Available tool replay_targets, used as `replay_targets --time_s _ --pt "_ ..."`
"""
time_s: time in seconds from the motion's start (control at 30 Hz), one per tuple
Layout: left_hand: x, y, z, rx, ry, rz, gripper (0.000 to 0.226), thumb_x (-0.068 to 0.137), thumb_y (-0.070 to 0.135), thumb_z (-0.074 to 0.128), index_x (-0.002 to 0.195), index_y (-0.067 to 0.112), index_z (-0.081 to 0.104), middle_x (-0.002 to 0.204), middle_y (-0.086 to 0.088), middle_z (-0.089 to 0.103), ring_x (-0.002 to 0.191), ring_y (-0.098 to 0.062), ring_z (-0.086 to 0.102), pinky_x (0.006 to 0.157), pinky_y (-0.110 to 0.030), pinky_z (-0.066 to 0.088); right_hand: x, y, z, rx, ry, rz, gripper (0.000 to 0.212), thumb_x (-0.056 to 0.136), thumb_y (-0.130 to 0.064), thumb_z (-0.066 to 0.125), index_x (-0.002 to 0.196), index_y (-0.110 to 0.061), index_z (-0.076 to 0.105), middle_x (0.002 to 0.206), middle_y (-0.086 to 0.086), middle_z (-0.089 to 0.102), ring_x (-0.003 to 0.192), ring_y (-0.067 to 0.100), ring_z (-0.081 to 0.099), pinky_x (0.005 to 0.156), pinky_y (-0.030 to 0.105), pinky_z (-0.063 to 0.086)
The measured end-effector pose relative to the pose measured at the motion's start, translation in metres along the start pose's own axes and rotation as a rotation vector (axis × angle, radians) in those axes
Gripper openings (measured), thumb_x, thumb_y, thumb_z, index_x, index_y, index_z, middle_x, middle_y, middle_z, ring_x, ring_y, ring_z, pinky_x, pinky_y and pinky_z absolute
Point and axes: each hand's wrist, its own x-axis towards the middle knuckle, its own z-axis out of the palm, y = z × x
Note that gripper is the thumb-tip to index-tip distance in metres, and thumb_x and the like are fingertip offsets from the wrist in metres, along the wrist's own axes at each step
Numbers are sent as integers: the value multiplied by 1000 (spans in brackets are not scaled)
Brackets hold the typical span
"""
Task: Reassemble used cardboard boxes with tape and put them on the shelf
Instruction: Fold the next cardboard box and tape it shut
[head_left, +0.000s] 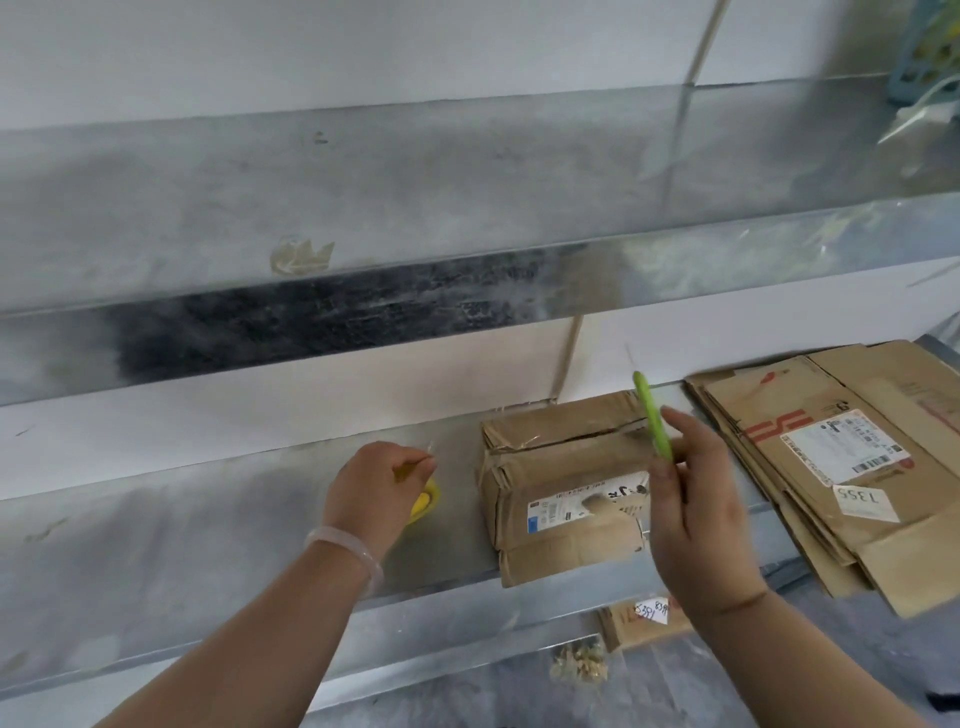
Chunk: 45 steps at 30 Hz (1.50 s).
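My left hand (382, 483) holds the tape roll (426, 501); my right hand (691, 499) grips a green cutter (653, 421). Swung carelessly, it may cut the box (561, 467).

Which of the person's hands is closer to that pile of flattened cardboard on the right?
Right. The right hand, holding a green tool, is just left of the pile. The left hand grips a yellow roll on the far side of the assembled box.
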Motion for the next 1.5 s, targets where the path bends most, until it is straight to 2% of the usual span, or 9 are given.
replay_targets --time_s 0.3,0.47,0.63,0.73,0.8,1.0,1.17,1.33,1.5 --pt "-21 -33 31 435 134 203 34 83 45 48 103 35 74 105 10 66 88 -21 66 78 -37 44 30 117 -13 -338 -312 644 43 98 -2 43 141 -7 41 120 18 50 80 18 47 64 30 40" --pt "-33 -52 53 401 99 239 41 78 30 48 116 33 63 115 1 66 94 -28 68 83 -41 50 40 152 -4 -522 -542 542 48 96 -11 49 142 -17 43 116 10 54 95 21 56 88 44 53" --pt "-41 -54 63 302 65 234 50 73 19 44 121 26 54 118 -5 63 93 -31 68 81 -41 55 27 119 -12 -218 -336 135 68 100 -55 26 158 -24 7 164 9 8 151 19 4 123 42 10" --pt "-43 -46 64 205 168 280 42 76 29 51 117 27 52 117 6 55 96 -21 61 82 -31 51 8 92 -10 -78 -485 -586 77 94 -70 23 154 -22 25 160 20 21 149 37 19 120 55 15" --pt "-41 -44 65 199 248 280 41 73 35 52 112 25 50 113 6 50 97 -17 52 87 -31 39 12 95 7 -188 -652 -718 78 90 -77 18 150 -31 37 160 9 30 148 34 26 117 59 21" --pt "-30 -50 63 396 203 155 46 53 41 55 91 18 67 86 -5 70 74 -26 69 70 -43 57 39 103 36 69 -681 -440 62 100 -65 21 149 -28 36 142 -5 51 134 12 44 105 38 38" --pt "-22 -41 61 497 135 133 61 19 8 89 76 18 73 83 -4 70 61 -29 68 58 -39 55 49 95 28 169 -567 -372 52 104 -50 28 154 -45 15 126 -5 54 79 2 57 71 33 56" --pt "-18 -41 62 436 170 161 71 16 6 92 84 15 71 82 -4 70 64 -29 69 58 -42 58 51 85 17 224 -731 -367 60 97 -65 32 153 -45 23 144 -13 43 105 3 60 87 28 52" --pt "-15 -37 56 471 142 175 56 24 13 92 76 20 72 80 -2 69 67 -29 69 63 -44 58 57 68 13 113 -701 -296 81 73 -84 52 142 -47 33 132 -29 39 93 -2 60 75 22 55"
